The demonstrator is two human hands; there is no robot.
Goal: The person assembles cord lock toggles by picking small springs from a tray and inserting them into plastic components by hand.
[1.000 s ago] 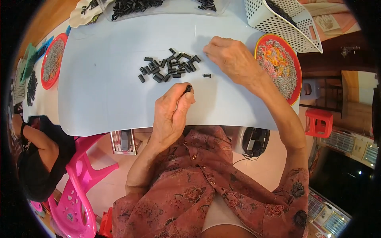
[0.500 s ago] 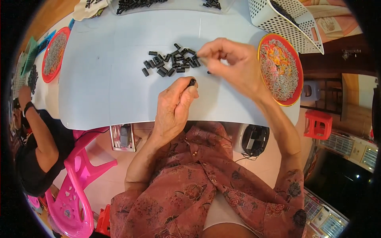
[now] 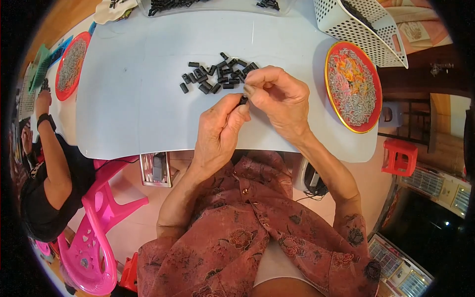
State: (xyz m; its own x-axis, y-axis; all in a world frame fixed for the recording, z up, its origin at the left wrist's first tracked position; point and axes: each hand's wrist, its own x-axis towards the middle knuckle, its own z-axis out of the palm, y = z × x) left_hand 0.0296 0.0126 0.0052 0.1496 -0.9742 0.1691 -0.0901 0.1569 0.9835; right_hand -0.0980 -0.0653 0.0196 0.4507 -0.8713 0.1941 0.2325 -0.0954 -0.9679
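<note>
My left hand (image 3: 217,127) is closed, pinching a small black cylinder (image 3: 243,100) upright between thumb and forefinger. The fingers of my right hand (image 3: 280,96) are pressed together right at the cylinder's top end; anything in that pinch is too small to make out. Just beyond my hands lies a loose pile of similar black cylinders (image 3: 215,76) on the pale table (image 3: 148,109). To the right of my right hand is a red plate with a gold rim (image 3: 361,130), full of small silvery pieces over a flowered pattern.
A clear tray (image 3: 217,11) with more black parts sits at the far edge. At the far right stands a white perforated basket (image 3: 341,27). On the left a co-worker's arm (image 3: 55,166) reaches toward black parts beside another red plate (image 3: 61,94). A pink chair (image 3: 101,237) stands below.
My right hand has come left and nearer, from beside the pile to the black cylinder's top. My left hand keeps its hold almost in place. The co-worker's hand has moved slightly.
</note>
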